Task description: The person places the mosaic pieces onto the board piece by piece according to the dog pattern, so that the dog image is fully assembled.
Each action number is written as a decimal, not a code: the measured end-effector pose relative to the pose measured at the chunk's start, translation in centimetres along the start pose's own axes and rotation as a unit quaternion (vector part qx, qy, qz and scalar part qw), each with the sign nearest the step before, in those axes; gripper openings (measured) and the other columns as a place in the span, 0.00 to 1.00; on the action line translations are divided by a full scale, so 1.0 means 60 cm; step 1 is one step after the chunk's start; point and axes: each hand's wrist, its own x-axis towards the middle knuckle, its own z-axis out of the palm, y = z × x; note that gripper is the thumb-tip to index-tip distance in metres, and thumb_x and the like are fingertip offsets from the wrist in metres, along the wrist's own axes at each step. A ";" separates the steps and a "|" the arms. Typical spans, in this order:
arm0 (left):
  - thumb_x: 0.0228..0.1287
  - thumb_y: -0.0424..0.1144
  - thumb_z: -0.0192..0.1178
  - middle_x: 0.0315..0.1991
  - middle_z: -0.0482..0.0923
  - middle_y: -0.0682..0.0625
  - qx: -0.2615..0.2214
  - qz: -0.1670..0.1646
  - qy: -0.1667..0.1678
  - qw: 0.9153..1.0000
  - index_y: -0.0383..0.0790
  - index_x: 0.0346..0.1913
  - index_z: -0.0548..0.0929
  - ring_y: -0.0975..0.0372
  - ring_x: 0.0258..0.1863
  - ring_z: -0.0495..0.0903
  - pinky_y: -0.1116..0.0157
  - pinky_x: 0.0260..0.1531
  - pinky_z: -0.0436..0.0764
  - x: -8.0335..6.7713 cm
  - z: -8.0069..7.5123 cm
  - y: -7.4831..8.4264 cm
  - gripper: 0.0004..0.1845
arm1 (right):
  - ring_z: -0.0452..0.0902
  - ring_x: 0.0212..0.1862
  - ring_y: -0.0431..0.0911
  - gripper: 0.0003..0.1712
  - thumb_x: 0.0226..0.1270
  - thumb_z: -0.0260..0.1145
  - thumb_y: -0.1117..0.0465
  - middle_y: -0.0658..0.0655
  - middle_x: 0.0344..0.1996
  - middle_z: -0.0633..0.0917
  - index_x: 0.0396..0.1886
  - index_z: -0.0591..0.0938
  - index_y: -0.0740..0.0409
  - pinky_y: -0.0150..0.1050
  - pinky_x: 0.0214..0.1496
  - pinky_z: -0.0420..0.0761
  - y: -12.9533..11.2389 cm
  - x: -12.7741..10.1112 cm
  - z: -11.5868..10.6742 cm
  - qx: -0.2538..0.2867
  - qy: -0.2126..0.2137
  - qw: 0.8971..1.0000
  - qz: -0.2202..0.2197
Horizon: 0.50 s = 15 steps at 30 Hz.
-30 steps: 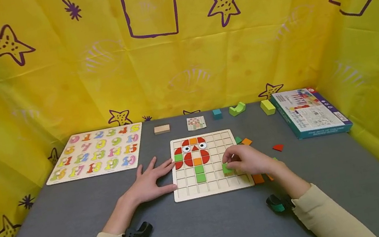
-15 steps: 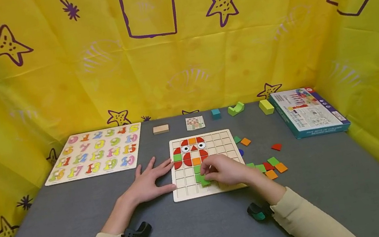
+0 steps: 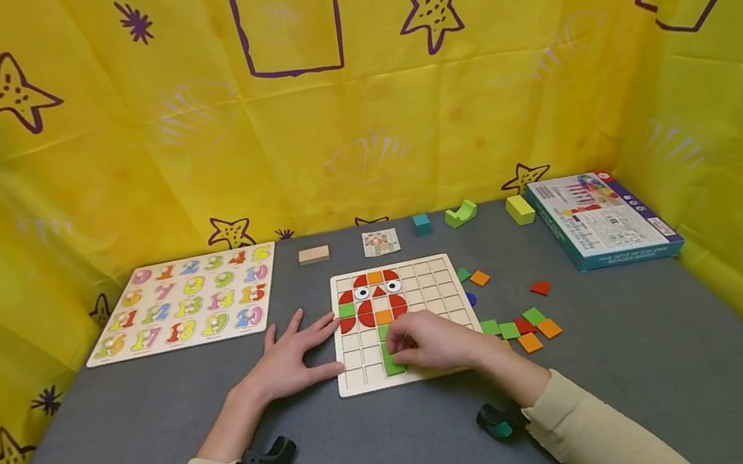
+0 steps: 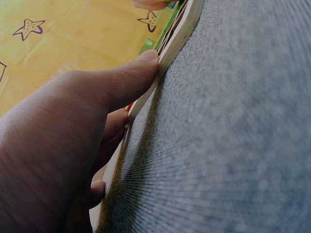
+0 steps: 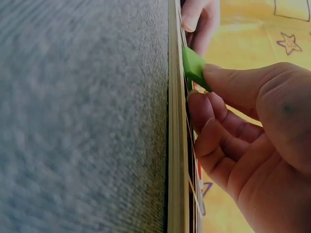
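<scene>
Jutting from right grip [image 3: 430,340]: green tile [image 5: 194,66]

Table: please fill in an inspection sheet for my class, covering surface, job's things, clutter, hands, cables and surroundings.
Surface: grey table.
Job's things: wooden grid board, partly filled; green tile; loose tiles right of the grid board.
Clutter: number board at left, flat box at right, picture card and four blocks behind.
Hands: left hand, fingers spread, touches the grid board's left edge; right hand pinches the green tile.
Cables: nothing seen.
Surroundings: yellow cloth with starfish drawings.
</scene>
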 end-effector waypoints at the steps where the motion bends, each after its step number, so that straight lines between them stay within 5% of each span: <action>1: 0.61 0.69 0.62 0.78 0.58 0.55 0.000 0.000 0.001 1.000 0.54 0.77 0.67 0.39 0.78 0.40 0.29 0.64 0.31 0.000 0.000 0.000 0.45 | 0.74 0.34 0.40 0.04 0.68 0.71 0.63 0.43 0.28 0.79 0.35 0.83 0.51 0.36 0.41 0.77 0.000 0.000 0.000 -0.003 -0.001 1.000 -0.002; 15: 0.61 0.69 0.62 0.78 0.58 0.55 -0.002 0.009 0.003 1.000 0.53 0.77 0.67 0.38 0.78 0.40 0.29 0.63 0.31 -0.002 -0.001 0.000 0.44 | 0.72 0.33 0.39 0.06 0.66 0.73 0.61 0.41 0.26 0.78 0.31 0.83 0.48 0.36 0.39 0.76 0.003 -0.001 0.002 -0.041 -0.010 0.999 -0.026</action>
